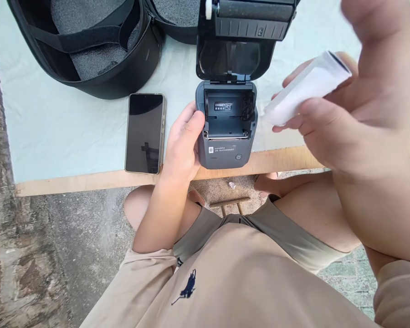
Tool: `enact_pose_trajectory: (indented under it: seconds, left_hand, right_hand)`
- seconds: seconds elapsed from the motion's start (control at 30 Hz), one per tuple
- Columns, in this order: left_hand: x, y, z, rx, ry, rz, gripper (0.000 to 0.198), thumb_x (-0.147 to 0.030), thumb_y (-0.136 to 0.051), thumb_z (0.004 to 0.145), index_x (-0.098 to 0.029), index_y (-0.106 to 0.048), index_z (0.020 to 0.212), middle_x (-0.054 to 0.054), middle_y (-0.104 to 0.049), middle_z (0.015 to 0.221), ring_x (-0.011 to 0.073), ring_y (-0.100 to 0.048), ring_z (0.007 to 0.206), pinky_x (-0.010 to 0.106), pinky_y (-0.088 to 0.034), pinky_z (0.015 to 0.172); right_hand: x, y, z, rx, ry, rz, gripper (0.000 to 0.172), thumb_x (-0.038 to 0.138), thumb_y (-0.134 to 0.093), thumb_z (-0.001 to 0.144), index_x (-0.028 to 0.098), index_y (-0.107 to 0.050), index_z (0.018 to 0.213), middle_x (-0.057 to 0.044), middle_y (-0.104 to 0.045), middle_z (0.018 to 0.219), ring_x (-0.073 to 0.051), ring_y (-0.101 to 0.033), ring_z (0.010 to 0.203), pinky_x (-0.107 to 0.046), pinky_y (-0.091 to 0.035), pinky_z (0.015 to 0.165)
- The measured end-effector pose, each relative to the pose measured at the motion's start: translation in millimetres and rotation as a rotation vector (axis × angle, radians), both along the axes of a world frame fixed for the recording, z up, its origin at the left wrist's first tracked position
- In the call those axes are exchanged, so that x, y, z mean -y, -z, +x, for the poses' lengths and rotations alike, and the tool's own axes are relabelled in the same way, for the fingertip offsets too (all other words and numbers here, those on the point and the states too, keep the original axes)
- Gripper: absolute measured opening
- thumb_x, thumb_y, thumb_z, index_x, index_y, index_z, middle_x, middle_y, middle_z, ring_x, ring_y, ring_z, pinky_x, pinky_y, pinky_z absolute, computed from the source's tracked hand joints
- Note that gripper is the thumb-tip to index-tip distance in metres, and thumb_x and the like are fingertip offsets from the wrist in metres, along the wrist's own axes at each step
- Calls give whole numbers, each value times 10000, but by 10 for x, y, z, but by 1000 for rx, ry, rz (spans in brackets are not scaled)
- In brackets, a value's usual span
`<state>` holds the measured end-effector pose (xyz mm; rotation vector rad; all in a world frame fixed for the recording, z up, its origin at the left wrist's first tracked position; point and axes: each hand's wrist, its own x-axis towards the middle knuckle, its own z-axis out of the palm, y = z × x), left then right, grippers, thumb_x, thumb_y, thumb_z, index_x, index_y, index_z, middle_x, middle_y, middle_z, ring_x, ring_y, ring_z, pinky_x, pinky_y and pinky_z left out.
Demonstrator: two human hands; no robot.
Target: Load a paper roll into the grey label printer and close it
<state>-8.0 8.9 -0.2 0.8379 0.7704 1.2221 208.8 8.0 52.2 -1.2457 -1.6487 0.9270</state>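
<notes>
A dark grey portable label printer (222,157) stands at the table's front edge with its lid (232,57) swung up and back. Its roll compartment (227,123) faces me and has no roll in it. My left hand (182,146) is closed around the printer's left side, thumb along the upper edge. To the right and raised above the table, my right hand (341,114) grips a white paper roll (305,91) between thumb and fingers. The roll is tilted, its dark-edged end pointing up and right; it is apart from the printer.
Left of the printer lies a smartphone (145,134), screen up and dark. Behind it an unzipped black case (123,75) with grey foam and a strap stands open. A pale cloth (54,132) covers the wooden table (78,184). My legs are below the edge.
</notes>
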Motion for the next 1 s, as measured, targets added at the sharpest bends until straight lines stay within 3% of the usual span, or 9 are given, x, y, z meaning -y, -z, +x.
enact_pose_trajectory:
  seconds: [0.07, 0.13, 0.23, 0.3, 0.4, 0.53, 0.63, 0.8, 1.0]
  left_hand:
    - [-13, 30, -10, 11, 4, 14, 280, -409, -567, 936, -186, -696, 1046, 25, -720, 1017, 197, -680, 1078, 320, -535, 986]
    - [-25, 46, -14, 29, 7, 23, 281, -399, -581, 930, -186, -697, 1073, 26, -724, 1063, 176, -685, 1024, 311, -541, 963]
    - [-32, 40, -14, 23, 20, 16, 285, -399, -574, 934, -196, -686, 1100, 45, -718, 1124, 200, -676, 1095, 368, -513, 1042]
    - [-32, 31, -15, 16, 55, 6, 314, -412, -544, 947, -188, -664, 1131, 75, -706, 1179, 237, -668, 1143, 438, -504, 1068]
    - [-32, 31, -16, 17, 51, 14, 317, -419, -542, 947, -189, -667, 1126, 68, -724, 1155, 249, -675, 1126, 440, -515, 1052]
    - [-32, 38, -10, 5, 17, 34, 283, -419, -589, 922, -201, -688, 1073, 24, -746, 1026, 258, -641, 1200, 402, -515, 1060]
    - [-29, 27, -2, 3, 21, 23, 274, -416, -553, 940, -199, -668, 1063, 19, -724, 999, 266, -566, 1325, 420, -510, 1080]
    - [-26, 12, -11, 44, 72, 45, 311, -498, -597, 888, -213, -659, 996, 57, -712, 1068, 296, -569, 1324, 421, -537, 1043]
    - [-17, 9, -33, -21, 71, 83, 406, -585, -657, 832, -209, -631, 985, 40, -699, 1052, 284, -540, 1361, 406, -506, 1093]
  right_hand:
    - [-19, -22, -50, -399, -12, -230, 457, 316, -744, 754, 327, -562, 1173, 24, -685, 1032, -179, -697, 874, -321, -601, 631]
    - [-67, -40, -80, -636, -18, -425, 282, 254, -779, 699, 258, -605, 921, 23, -695, 989, -159, -692, 867, -286, -609, 637]
    - [-124, -72, -68, -687, -83, -575, 269, 281, -787, 672, 248, -641, 895, 8, -689, 1055, -177, -685, 976, -276, -616, 660]
    - [-114, -97, -61, -634, -117, -561, 309, 341, -790, 685, 271, -658, 956, 2, -678, 1023, -192, -682, 962, -305, -617, 668]
    - [-29, -128, -102, -491, -51, -403, 333, 319, -788, 723, 317, -641, 1022, 19, -636, 927, -177, -671, 870, -353, -614, 760]
    - [64, -140, -216, -30, -77, 79, 335, 278, -663, 864, 309, -583, 1188, 14, -607, 1233, -190, -649, 1054, -411, -547, 990]
    - [55, -133, -326, 285, -100, 376, 313, 251, -597, 921, 295, -559, 1228, 17, -623, 1272, -182, -635, 1120, -353, -535, 967]
    - [-3, -82, -519, 515, -16, 493, 229, 280, -430, 1005, 284, -588, 1170, -15, -698, 1008, -191, -676, 990, -331, -523, 834]
    - [-26, -6, -594, 592, -51, 623, 268, 143, -458, 956, 284, -552, 1164, 18, -705, 1001, -159, -674, 916, -298, -529, 806]
